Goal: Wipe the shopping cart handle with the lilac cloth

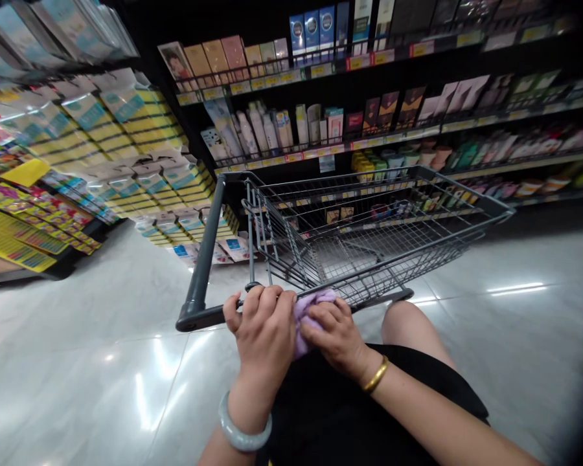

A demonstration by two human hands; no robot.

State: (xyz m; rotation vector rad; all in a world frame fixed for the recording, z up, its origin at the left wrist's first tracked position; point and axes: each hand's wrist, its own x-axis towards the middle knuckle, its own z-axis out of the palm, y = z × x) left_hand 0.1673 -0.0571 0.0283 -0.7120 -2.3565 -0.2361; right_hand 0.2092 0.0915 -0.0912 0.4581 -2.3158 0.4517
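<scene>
A grey wire shopping cart (208,249) stands sideways in front of me, its push handle toward the left. My left hand (266,327), with a pale bangle at the wrist, is closed with its fingers curled over the near side rail, close to the handle corner. Just to its right, a crumpled light purple cloth (304,323) lies against the same rail. Bent fingers of my right hand (337,336), which has a gold bangle at the wrist, press and grip this cloth on the rail. Part of the cloth is hidden beneath both hands.
Beyond the cart runs a dark shelf unit (320,145) with boxes, bottles and tubes. Yellow-striped packages (148,123) hang at the left, near a stand of colourful packets (34,213). The floor (102,362) is shiny and grey. My knee (412,330) is beside the cart.
</scene>
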